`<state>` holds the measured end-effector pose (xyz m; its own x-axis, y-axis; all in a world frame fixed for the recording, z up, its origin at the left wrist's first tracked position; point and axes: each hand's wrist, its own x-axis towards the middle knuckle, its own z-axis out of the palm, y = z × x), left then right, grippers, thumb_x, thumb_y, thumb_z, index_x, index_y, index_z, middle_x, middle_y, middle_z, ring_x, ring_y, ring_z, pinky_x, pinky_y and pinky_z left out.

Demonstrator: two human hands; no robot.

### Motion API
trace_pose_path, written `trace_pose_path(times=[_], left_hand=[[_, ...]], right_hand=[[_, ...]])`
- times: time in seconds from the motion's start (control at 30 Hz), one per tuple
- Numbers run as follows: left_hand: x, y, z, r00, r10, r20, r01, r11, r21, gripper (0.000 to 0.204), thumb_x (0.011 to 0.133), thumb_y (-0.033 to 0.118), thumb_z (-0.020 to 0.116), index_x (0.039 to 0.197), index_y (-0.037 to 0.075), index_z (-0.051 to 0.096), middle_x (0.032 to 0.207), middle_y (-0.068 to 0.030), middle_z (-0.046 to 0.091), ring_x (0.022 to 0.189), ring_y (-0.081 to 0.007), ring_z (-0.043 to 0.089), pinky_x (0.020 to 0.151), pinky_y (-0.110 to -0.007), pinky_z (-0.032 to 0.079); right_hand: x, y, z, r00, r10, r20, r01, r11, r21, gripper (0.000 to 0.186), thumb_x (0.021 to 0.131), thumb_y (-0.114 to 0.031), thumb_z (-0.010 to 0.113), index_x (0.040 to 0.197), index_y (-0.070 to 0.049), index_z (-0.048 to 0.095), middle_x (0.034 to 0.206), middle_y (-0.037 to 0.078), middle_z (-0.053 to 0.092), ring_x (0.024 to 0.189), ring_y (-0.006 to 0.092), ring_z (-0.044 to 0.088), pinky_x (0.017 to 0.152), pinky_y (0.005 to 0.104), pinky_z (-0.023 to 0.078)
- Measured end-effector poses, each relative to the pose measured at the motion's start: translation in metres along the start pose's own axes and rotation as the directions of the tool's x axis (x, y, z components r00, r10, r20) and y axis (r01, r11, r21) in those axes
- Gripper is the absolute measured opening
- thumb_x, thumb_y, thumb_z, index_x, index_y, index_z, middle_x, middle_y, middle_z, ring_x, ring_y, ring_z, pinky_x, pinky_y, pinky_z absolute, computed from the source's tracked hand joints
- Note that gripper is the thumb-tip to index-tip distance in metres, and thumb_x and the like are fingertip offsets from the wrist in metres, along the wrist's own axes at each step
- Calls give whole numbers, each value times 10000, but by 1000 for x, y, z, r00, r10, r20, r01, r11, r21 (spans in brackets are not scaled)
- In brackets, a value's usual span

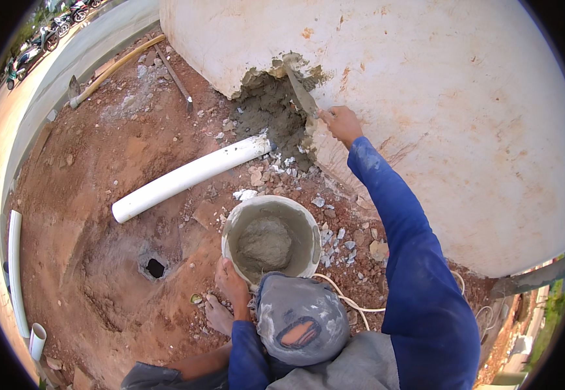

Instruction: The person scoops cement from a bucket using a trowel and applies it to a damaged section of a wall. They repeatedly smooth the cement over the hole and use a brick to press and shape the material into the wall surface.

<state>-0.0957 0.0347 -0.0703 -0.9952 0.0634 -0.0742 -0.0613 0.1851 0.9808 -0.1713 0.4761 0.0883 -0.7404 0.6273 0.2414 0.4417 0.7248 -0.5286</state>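
My right hand (341, 125) is closed round the handle of a trowel (302, 93). Its blade lies against wet grey mortar (273, 107) packed into a ragged hole low in the pale wall (438, 97). With my left hand (231, 281) I grip the near left rim of a round bucket (315, 250). A mound of mortar (264, 242) sits inside it. From the mortared hole a white pipe (191, 179) slants toward the lower left across the ground. My knee (302, 315), in torn grey trousers, is right at the bucket's near side.
Red soil with broken rubble (338, 244) surrounds the bucket. A small dark hole (156, 268) opens in the ground at left. A hoe (110, 71) and a metal bar (173, 75) lie beyond. A pale cable (354, 302) runs at right; more white pipe (16, 273) lies far left.
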Motion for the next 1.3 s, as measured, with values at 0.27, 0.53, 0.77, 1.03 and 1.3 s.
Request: trace_pose_path(times=[0.27, 0.53, 0.77, 1.03, 1.3], left_hand=[[0, 6, 0, 996, -86, 5, 87, 995, -47, 397, 1069, 285, 451, 1146, -49, 651, 948, -157, 689, 843, -243, 615, 797, -371, 472], [4, -26, -12, 993, -110, -33, 113, 991, 77, 392, 1064, 269, 455, 1170, -55, 650, 995, -182, 688, 886, -246, 626, 835, -367, 475], [4, -54, 15, 998, -65, 13, 65, 998, -3, 401, 1070, 271, 449, 1197, -49, 654, 1037, -158, 695, 930, -241, 633, 869, -363, 477], [2, -1, -3, 991, -126, 36, 128, 989, -68, 424, 1076, 306, 445, 1223, -49, 622, 1042, -210, 690, 932, -276, 632, 852, -381, 477], [-18, -1, 28, 979, 154, 137, -150, 988, -35, 499, 1069, 399, 468, 1333, -3, 603, 1003, -76, 694, 881, -156, 606, 802, -303, 489]], right_hand=[[-35, -34, -103, 996, -93, 4, 87, 907, -411, 401, 926, -401, 667, 854, -12, 725, 679, 162, 675, 626, 308, 678, 604, 438, 528], [-109, -131, -79, 871, -190, 453, 262, 960, -100, 391, 951, -413, 651, 945, -29, 729, 689, 142, 667, 648, 282, 650, 629, 414, 525], [-22, 8, -44, 818, 309, 484, -511, 778, 366, 377, 990, -416, 640, 873, -58, 663, 577, -32, 524, 409, 65, 455, 364, 227, 380], [-132, -55, -104, 777, -259, 574, 362, 929, -71, 365, 892, -379, 723, 809, -25, 686, 636, 106, 630, 531, 212, 609, 502, 358, 472], [-244, -33, 4, 791, -131, 598, 537, 618, -575, 100, 786, -101, 663, 759, -64, 753, 779, 136, 726, 784, 280, 735, 646, 402, 574]])
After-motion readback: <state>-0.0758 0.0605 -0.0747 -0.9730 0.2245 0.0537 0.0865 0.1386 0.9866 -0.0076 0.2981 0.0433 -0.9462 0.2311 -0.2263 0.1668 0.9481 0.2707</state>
